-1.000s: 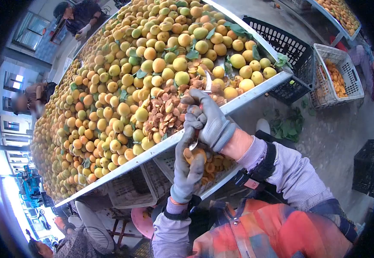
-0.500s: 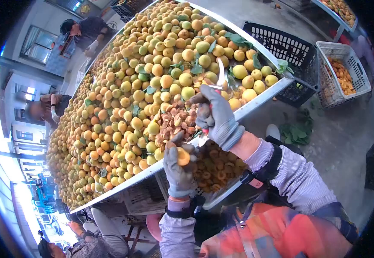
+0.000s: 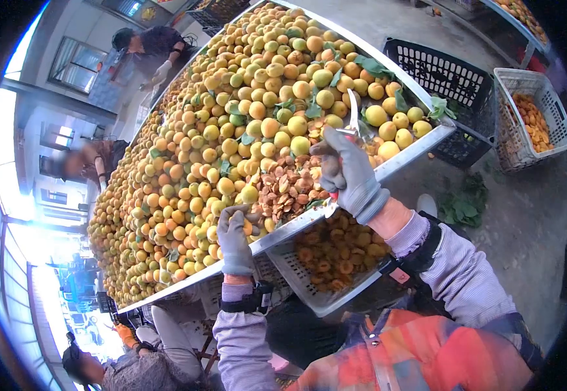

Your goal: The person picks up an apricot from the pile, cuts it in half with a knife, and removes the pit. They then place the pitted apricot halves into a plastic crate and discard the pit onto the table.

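I see a long metal desk [image 3: 420, 148] heaped with yellow apricots, and a white plastic basket [image 3: 296, 274] of halves under its edge. My grey-gloved left hand [image 3: 234, 238] curls round one orange apricot [image 3: 248, 228] at the rim. My right hand [image 3: 352, 173] grips a small steel knife [image 3: 355, 111], blade up. I'd keep the blade clear of my fingers.

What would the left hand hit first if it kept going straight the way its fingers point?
The orange apricot at the heap's near edge, just past the table rim; the left hand seems to curl its fingers about it. Depth is unclear.
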Action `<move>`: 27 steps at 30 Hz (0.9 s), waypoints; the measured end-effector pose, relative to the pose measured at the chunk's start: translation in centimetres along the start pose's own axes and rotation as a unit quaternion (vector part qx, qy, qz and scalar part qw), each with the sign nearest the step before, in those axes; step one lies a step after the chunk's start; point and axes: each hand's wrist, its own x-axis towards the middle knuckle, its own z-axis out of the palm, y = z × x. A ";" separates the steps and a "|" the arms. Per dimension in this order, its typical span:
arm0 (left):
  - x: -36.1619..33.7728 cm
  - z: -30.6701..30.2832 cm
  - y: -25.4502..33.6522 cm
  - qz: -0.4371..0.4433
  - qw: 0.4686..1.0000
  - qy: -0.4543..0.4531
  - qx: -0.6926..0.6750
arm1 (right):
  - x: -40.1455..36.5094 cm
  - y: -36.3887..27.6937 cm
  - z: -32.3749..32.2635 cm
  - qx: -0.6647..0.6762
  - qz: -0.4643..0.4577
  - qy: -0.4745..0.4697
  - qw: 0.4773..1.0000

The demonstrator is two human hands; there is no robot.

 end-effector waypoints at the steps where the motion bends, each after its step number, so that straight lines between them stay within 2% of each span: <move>1: -0.5 -0.3 0.4 0.029 1.000 -0.009 0.005 | -0.1 0.0 -0.1 -0.005 0.001 -0.006 1.000; 2: -0.9 -0.5 0.9 0.057 0.998 -0.019 0.010 | -0.1 0.0 0.0 -0.010 0.001 -0.012 1.000; 4: -2.6 -0.2 2.1 0.021 0.996 -0.054 0.067 | -0.2 -0.1 0.3 -0.008 0.001 -0.001 1.000; 6: -4.3 0.2 2.0 0.022 0.984 -0.134 0.116 | -0.1 -0.1 0.1 -0.016 0.019 0.008 1.000; 7: -4.6 0.3 1.7 0.125 0.956 -0.144 0.224 | -0.2 0.0 0.1 -0.027 0.006 -0.005 1.000; 8: -4.7 0.2 1.3 0.223 0.906 -0.152 0.327 | -0.3 0.1 0.0 -0.028 0.008 -0.008 1.000; 9: -4.4 -0.1 1.1 0.237 0.908 -0.129 0.320 | -0.3 0.1 0.0 -0.050 0.016 -0.009 0.999; 10: -4.0 -0.2 1.0 0.237 0.909 -0.126 0.320 | -0.4 0.1 0.0 -0.071 0.024 -0.008 0.997; 11: -3.4 -0.2 1.0 0.147 0.964 -0.085 0.203 | -0.5 0.1 0.1 -0.096 0.026 -0.005 0.995; 12: -2.6 -0.3 0.9 0.053 0.995 -0.041 0.079 | -0.6 0.2 0.2 -0.098 0.027 -0.007 0.995; 13: -0.9 -1.3 -0.5 0.125 0.982 -0.025 0.140 | -0.8 0.3 0.4 -0.135 0.021 -0.007 0.991; 16: 3.8 -2.9 -1.4 0.149 0.982 0.036 0.109 | -0.5 0.5 0.1 -0.205 0.029 -0.034 0.978; 17: 5.5 -3.8 -2.0 0.150 0.982 0.035 0.109 | -0.3 0.9 -0.2 -0.251 0.005 -0.048 0.967; 18: 7.3 -4.8 -2.7 0.140 0.974 0.049 0.170 | -0.1 1.3 -0.4 -0.296 -0.020 -0.061 0.953; 19: 8.4 -4.8 -2.5 0.129 0.962 0.064 0.230 | 0.0 1.5 -0.5 -0.305 0.000 -0.054 0.951; 20: 9.3 -4.7 -2.4 0.130 0.963 0.063 0.229 | -0.1 1.6 -0.3 -0.307 -0.001 -0.054 0.950; 21: 9.8 -4.4 -1.9 0.121 0.909 0.090 0.390 | -0.4 1.7 -0.1 -0.313 0.010 -0.055 0.948; 22: 10.1 -4.1 -1.5 0.109 0.827 0.114 0.540 | -0.6 1.8 0.1 -0.320 0.021 -0.055 0.946; 23: 11.9 -5.0 -3.0 0.115 0.818 0.100 0.554 | -0.8 2.0 0.4 -0.340 0.030 -0.025 0.940; 24: 11.8 -4.2 -2.2 0.117 0.819 0.100 0.553 | -0.8 2.0 0.4 -0.341 0.027 -0.024 0.939; 26: 11.0 -2.2 0.1 0.035 0.749 0.082 0.657 | -0.8 2.0 0.2 -0.329 0.060 -0.060 0.940; 27: 11.3 -2.2 0.0 0.043 0.752 0.075 0.654 | -0.8 2.1 0.2 -0.323 0.077 -0.078 0.940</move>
